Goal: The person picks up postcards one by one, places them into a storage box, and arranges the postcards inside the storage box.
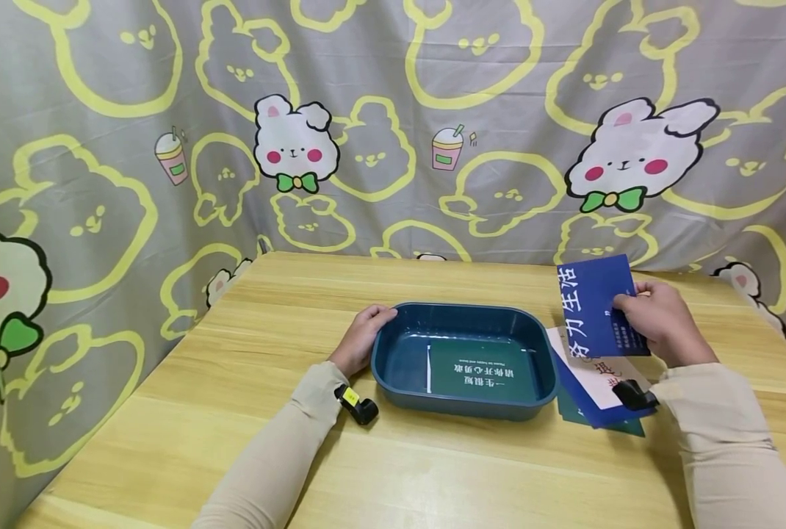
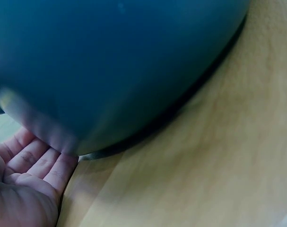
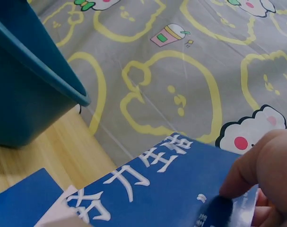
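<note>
A blue card [image 1: 591, 312] with large white characters is pinched between the thumb and fingers of my right hand [image 1: 664, 319], raised above a loose pile of cards. My left hand [image 1: 363, 338] holds the left end of a dark teal plastic basin [image 1: 459, 408]; in the left wrist view its fingers [image 2: 37, 161] lie against the outer wall. Inside the basin lies a green card [image 1: 482, 367] with white writing, a white strip along its left side. In the pile beside the basin, a pale card [image 1: 585, 371] with red characters overlaps a blue card [image 1: 594, 415] and a green card [image 1: 631, 426].
Everything stands on a light wood-grain table [image 1: 234, 389]. A grey curtain [image 1: 380, 73] with yellow outlines and white cartoon animals hangs behind and at the left. Each wrist wears a small black camera, the left camera [image 1: 356, 404] near the basin's front left corner.
</note>
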Demonstrator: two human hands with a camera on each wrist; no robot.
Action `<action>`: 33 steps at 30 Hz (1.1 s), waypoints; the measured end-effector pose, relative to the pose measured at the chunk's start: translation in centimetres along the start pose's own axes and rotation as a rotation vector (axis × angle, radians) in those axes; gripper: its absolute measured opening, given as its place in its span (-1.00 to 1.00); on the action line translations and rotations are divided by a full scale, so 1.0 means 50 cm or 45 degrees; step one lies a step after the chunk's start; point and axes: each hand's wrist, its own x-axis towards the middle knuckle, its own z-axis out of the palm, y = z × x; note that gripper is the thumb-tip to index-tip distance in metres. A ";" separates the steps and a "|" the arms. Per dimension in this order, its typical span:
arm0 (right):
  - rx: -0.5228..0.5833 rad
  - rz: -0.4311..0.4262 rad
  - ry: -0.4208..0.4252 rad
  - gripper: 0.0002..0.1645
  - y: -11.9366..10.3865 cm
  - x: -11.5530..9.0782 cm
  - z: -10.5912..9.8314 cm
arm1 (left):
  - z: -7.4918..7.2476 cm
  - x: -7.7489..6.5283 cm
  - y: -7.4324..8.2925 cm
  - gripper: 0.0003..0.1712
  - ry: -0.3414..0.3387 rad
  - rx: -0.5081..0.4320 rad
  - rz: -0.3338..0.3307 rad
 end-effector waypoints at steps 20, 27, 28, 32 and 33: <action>0.172 -0.051 0.143 -0.66 -0.039 -0.016 0.009 | 0.002 -0.002 0.001 -0.83 0.002 0.006 0.003; 0.185 -0.068 0.186 -0.78 -0.048 -0.013 0.007 | 0.000 -0.003 0.002 -0.84 -0.003 0.000 0.009; 0.194 -0.074 0.190 -0.80 -0.049 -0.014 0.006 | 0.001 -0.004 0.002 -0.84 -0.006 0.003 0.011; 0.240 -0.095 0.198 -0.83 -0.055 -0.016 0.006 | 0.002 -0.004 0.003 -0.84 -0.005 0.005 0.008; 0.246 -0.099 0.201 -0.84 -0.056 -0.017 0.006 | 0.002 -0.003 0.003 -0.84 -0.006 0.003 0.008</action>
